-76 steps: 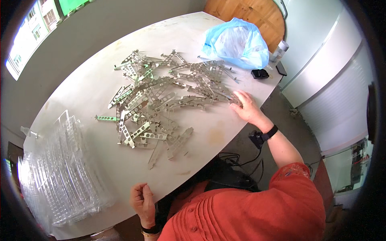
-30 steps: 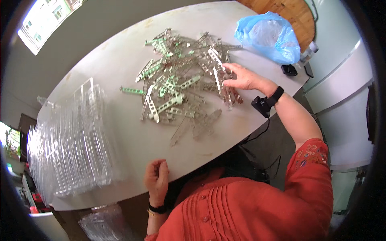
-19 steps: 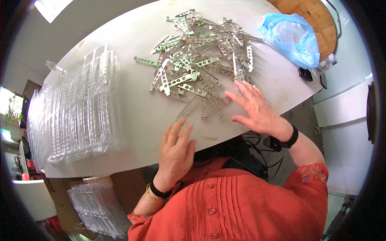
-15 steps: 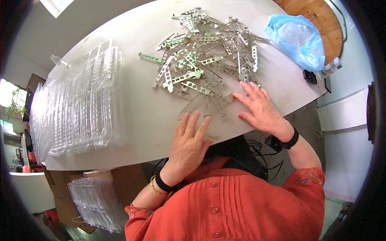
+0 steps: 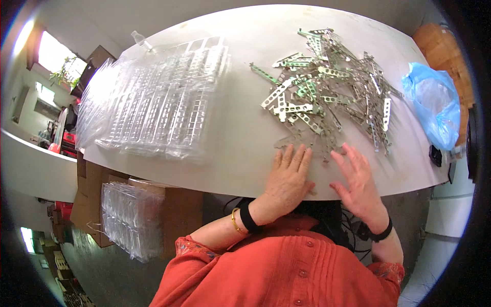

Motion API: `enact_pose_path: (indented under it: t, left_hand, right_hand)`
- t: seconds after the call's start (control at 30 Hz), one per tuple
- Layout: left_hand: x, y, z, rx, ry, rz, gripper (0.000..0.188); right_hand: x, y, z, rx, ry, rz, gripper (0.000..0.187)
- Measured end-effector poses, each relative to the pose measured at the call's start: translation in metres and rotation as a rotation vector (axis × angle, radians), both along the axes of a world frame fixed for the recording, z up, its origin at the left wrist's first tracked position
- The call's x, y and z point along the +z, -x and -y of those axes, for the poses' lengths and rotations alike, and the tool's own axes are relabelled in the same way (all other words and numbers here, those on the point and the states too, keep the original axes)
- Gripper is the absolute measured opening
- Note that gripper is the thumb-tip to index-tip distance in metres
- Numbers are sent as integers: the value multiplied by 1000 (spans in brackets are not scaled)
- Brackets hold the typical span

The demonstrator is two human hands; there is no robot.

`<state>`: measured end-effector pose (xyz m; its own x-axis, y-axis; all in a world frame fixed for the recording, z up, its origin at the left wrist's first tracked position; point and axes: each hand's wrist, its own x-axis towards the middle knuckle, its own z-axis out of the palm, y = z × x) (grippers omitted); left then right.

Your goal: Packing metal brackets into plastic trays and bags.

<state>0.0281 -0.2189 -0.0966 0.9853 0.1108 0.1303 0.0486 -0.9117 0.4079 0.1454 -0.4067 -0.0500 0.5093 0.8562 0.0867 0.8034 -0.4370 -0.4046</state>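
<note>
White tabletop (image 5: 240,138) fills the upper frame, clear plastic trays (image 5: 163,107) at upper left, a blue plastic bag (image 5: 434,102) at far right. Perforated metal strips (image 5: 335,98) lie heaped right of upper centre. At the heap's lower edge, the left hand (image 5: 287,179) lies flat, fingers slightly parted; the right hand (image 5: 358,181) is spread wide. Whether either touches metal, I cannot tell.

Slim, hole-punched metal strips (image 5: 336,99) lie tangled on the white table (image 5: 240,133).
</note>
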Motion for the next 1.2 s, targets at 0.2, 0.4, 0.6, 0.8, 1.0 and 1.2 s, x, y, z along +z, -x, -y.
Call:
enact_pose_path:
  t: [0.2,0.4,0.6,0.8,1.0,1.2]
  left_hand:
    - [-11,8,-6,-10,56,61,75]
    - [-21,11,-9,-29,50,166,76]
    - [-24,13,-12,-33,105,149,78]
    - [-25,11,-9,-60,173,120,77]
    - [-16,7,-16,-37,123,28,74]
    - [-13,7,-17,-58,18,47,71]
  right_hand:
    - [-3,2,-17,24,-8,-31,65]
    - [-12,-6,-23,-64,-72,50,45]
    - [-17,-8,-28,-167,-122,28,24]
    - [-9,-13,-18,-296,-209,-154,16]
    - [-3,-23,-11,-394,-414,-328,12]
    - [7,-20,-4,-533,-576,-832,14]
